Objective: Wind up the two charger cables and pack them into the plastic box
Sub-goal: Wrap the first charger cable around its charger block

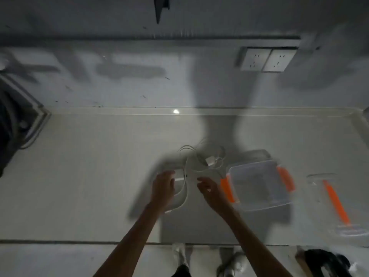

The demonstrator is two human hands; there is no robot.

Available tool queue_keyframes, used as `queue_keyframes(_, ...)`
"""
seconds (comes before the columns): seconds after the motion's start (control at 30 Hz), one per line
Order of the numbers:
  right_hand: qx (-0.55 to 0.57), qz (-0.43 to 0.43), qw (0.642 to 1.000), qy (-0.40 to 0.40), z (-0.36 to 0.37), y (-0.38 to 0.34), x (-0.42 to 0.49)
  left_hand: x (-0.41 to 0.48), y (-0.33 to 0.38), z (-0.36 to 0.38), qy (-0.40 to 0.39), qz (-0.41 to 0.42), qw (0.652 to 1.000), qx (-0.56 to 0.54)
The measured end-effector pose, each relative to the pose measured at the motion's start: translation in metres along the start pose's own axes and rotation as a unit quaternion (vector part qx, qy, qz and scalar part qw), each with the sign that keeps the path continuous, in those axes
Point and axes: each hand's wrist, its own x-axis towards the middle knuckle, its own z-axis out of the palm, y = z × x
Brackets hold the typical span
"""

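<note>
Two white charger cables lie tangled on the pale counter. One charger brick (pixel 210 160) sits at the back of the tangle with loose loops around it. The other cable (pixel 184 188) runs forward past a second white brick (pixel 179 173). My left hand (pixel 162 188) rests over that nearer brick and cable, fingers curled; the blur hides whether it grips. My right hand (pixel 207 188) hovers just right of the cable, fingers apart, holding nothing. The clear plastic box (pixel 259 204) with orange clips stands open to the right of my right hand.
The box's clear lid (pixel 337 226) with an orange strip lies at the far right. Wall sockets (pixel 267 59) sit on the back wall. A dark appliance (pixel 14 124) fills the left edge. The counter's front edge (pixel 79 241) runs below my forearms.
</note>
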Motion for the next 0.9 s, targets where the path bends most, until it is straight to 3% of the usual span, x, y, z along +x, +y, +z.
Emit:
queue_keyframes(0.13, -0.028, 0.050, 0.998, -0.036, 0.045, -0.008, 0.016, 0.037, -0.002, 0.012, -0.140, 0.033, 0.988, 0.060)
queue_keyframes(0.27, -0.030, 0.083, 0.996, -0.026, 0.057, -0.004, 0.023, 0.042, -0.035, 0.040, -0.185, 0.086, 0.969, 0.140)
queue_keyframes(0.4, -0.035, 0.073, 0.997, -0.006, 0.051, -0.001, 0.030, 0.055, -0.048, 0.053, -0.241, 0.064, 0.961, 0.119)
queue_keyframes(0.5, -0.025, 0.044, 0.998, -0.032, 0.042, -0.008, 0.031, 0.053, -0.034, 0.017, -0.337, -0.064, 0.935, -0.093)
queue_keyframes(0.63, 0.080, -0.003, 0.987, -0.138, 0.033, -0.028, 0.026, 0.043, -0.012, -0.057, -0.331, -0.177, 0.851, -0.368)
queue_keyframes(0.77, 0.136, -0.041, 0.973, -0.181, 0.034, -0.057, 0.013, 0.052, 0.022, -0.146, -0.264, -0.143, 0.824, -0.480)
queue_keyframes(0.9, 0.076, -0.106, 0.976, -0.175, 0.035, -0.087, 0.009, 0.062, 0.058, -0.223, -0.201, -0.093, 0.820, -0.528)
